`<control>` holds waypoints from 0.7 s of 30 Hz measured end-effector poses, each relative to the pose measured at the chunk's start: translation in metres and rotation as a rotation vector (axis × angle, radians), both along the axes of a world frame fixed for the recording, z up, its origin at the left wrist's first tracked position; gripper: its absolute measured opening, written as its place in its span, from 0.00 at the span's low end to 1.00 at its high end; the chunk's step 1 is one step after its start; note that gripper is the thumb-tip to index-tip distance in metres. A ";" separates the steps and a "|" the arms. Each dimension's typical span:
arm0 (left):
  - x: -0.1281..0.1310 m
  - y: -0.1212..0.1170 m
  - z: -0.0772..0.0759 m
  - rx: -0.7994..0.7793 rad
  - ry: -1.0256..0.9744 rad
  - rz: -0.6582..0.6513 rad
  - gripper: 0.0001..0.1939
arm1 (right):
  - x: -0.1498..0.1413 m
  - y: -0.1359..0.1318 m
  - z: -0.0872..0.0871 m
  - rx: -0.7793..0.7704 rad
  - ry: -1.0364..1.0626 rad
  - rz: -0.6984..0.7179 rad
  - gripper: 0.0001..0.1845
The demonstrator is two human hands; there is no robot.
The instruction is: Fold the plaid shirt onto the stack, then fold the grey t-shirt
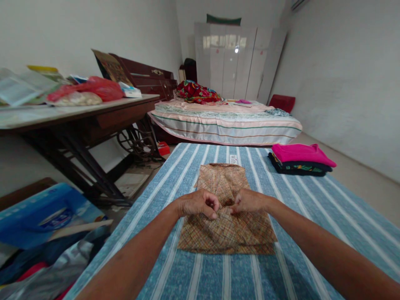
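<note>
A brown checked garment (225, 233) lies folded into a rough rectangle on the blue striped bed cover (143, 233), its middle creased and slightly raised. My right hand (248, 201) pinches the cloth near that middle, thumb against the fingers. Just across from it, my left hand (200, 203) is curled over the garment, thumb close to the bent fingers. Whether cloth sits between those left fingertips cannot be made out. A small gap separates the two hands.
A stack of folded clothes (301, 160), bright pink on top of dark ones, sits at the right. At left are a cluttered sewing-machine table (125, 104), a blue package (53, 216) and loose clothes (62, 266). Another bed (225, 125) stands beyond.
</note>
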State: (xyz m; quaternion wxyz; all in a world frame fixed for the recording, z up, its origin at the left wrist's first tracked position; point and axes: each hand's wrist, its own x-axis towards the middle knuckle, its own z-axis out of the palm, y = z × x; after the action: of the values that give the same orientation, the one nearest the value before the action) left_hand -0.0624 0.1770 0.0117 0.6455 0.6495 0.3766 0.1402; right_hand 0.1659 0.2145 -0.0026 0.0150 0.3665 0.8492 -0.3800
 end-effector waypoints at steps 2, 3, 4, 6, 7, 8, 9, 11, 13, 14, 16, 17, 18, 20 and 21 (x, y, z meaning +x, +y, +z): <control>0.002 0.001 -0.001 0.010 0.020 -0.003 0.14 | -0.001 0.000 0.000 0.007 -0.003 -0.007 0.23; 0.004 0.001 -0.001 0.028 0.037 -0.001 0.13 | -0.002 0.000 -0.001 0.013 -0.003 -0.013 0.21; 0.006 0.001 -0.001 0.053 0.055 0.003 0.12 | -0.002 0.001 -0.002 0.020 -0.002 -0.020 0.20; 0.010 0.001 -0.001 0.103 0.081 0.022 0.09 | -0.003 0.001 -0.004 0.037 0.005 -0.034 0.20; 0.012 0.001 -0.002 0.123 0.087 0.039 0.08 | -0.003 0.001 -0.005 0.044 0.010 -0.040 0.20; 0.014 0.001 -0.003 0.141 0.091 0.061 0.07 | -0.003 0.002 -0.006 0.049 0.014 -0.044 0.21; 0.015 0.001 -0.004 0.154 0.095 0.084 0.06 | -0.003 0.002 -0.007 0.053 0.019 -0.047 0.21; 0.017 0.002 -0.007 0.176 0.105 0.137 0.05 | -0.002 0.003 -0.007 0.055 0.030 -0.049 0.24; 0.018 0.003 -0.011 0.190 0.114 0.178 0.06 | -0.001 0.003 -0.007 0.056 0.041 -0.051 0.28; 0.018 0.004 -0.013 0.193 0.116 0.189 0.06 | 0.000 0.004 -0.006 0.058 0.047 -0.052 0.30; 0.018 0.005 -0.015 0.195 0.118 0.197 0.06 | 0.000 0.003 -0.005 0.063 0.057 -0.057 0.33; 0.019 0.005 -0.016 0.193 0.119 0.197 0.07 | 0.000 0.003 -0.004 0.066 0.062 -0.055 0.34; 0.019 0.005 -0.016 0.190 0.119 0.198 0.07 | 0.000 0.003 -0.003 0.067 0.065 -0.042 0.34; 0.020 0.004 -0.015 0.181 0.116 0.203 0.08 | 0.000 0.002 -0.002 0.062 0.064 -0.004 0.34; 0.021 0.003 -0.014 0.175 0.112 0.202 0.09 | 0.000 0.002 -0.002 0.060 0.063 0.012 0.33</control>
State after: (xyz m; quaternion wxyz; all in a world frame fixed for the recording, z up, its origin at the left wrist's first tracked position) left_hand -0.0415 0.1800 -0.0021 0.5471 0.6687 0.4619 0.2005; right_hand 0.1655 0.2166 -0.0043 -0.0203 0.3494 0.8625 -0.3656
